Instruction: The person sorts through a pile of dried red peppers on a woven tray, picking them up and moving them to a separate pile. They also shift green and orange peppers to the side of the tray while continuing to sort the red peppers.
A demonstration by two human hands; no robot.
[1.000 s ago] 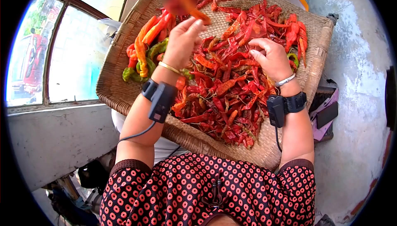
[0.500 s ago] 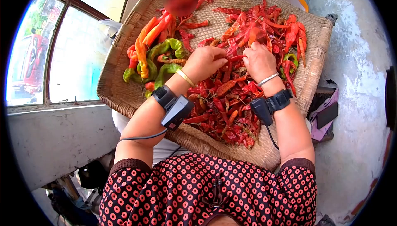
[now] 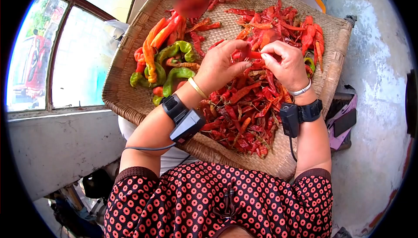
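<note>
Woven tray (image 3: 130, 94) beside window (image 3: 65, 55)

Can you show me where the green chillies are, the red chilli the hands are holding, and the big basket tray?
green chillies (image 3: 176, 50): head view, on a curled pod.
red chilli (image 3: 254, 55): head view, between both hands.
basket tray (image 3: 119, 87): head view, bare woven left side.

Fresh peppers (image 3: 167, 59) lie left of dried chillies (image 3: 244, 107) on the tray (image 3: 126, 94)

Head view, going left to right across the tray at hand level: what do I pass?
Window → woven tray rim → green and orange chillies → left hand → red chilli pinched between both hands → right hand → phone.
</note>
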